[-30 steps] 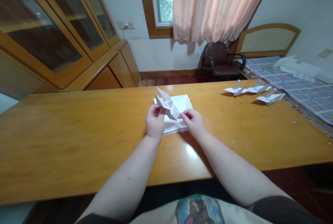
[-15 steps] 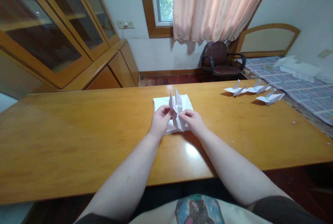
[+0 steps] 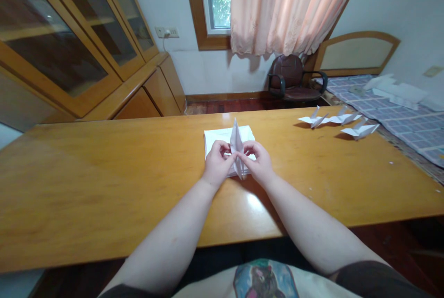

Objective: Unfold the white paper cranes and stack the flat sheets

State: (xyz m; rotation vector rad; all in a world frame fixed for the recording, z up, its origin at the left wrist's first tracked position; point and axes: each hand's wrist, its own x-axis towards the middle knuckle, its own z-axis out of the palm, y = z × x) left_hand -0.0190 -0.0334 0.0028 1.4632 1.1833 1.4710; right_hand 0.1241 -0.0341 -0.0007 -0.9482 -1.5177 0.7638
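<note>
A folded white paper point(image 3: 236, 136), narrow and pointed at its top end, is held upright between my two hands. My left hand point(image 3: 219, 161) pinches it from the left, and my right hand point(image 3: 257, 158) pinches it from the right. Both thumbs meet at its middle, while the other fingers are partly hidden behind it. Beneath the hands lies a stack of white paper sheets point(image 3: 212, 136) on the table. Farther right stand several finished-looking paper cranes point(image 3: 359, 130) with spread wings.
The wooden table point(image 3: 104, 187) spans the view, with small paper scraps point(image 3: 391, 163) on its right side. Beyond it are a brown armchair point(image 3: 290, 76), a bed with a checked cover point(image 3: 395, 108) and, at left, a glass-fronted cabinet point(image 3: 121, 76).
Two separate points stood up from the folded paper before; now a single point shows. My hands have closed in around it, thumbs together at its middle.
</note>
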